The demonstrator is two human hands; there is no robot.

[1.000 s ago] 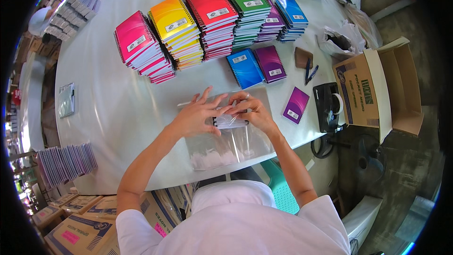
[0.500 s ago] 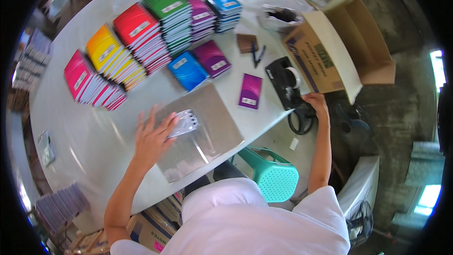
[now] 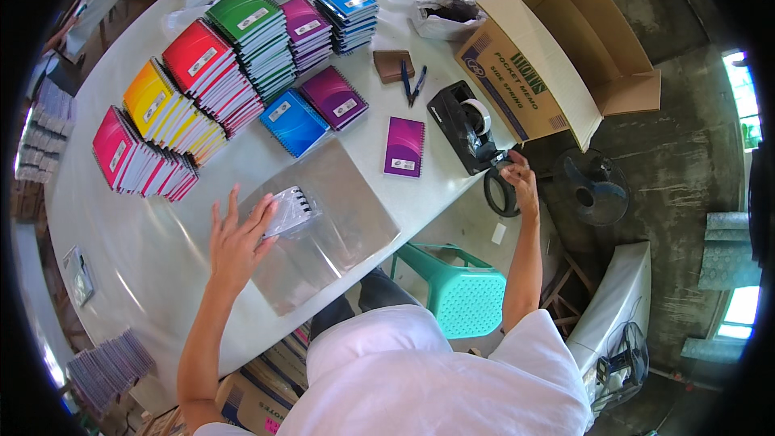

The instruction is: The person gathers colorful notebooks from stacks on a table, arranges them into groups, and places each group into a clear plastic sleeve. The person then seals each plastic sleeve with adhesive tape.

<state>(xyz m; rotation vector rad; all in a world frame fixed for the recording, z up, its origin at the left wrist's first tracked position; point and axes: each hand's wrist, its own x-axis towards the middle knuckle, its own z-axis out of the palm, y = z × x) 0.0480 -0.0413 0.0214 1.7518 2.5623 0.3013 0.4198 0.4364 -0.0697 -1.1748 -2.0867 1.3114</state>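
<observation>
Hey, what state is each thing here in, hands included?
Spiral notepad: flat, in clear film
Left hand: fingers spread, on the spiral notepad
Tape dispenser: loaded with a roll
Right hand: at the tape dispenser's end, grip unclear
Cardboard box: flaps open
White plastic bag: mouth open
Blue notebook: shut
Small purple notebook: shut

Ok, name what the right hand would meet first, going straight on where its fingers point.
Most likely the near end of the black tape dispenser; the right hand is so close that contact is hard to judge.
</observation>
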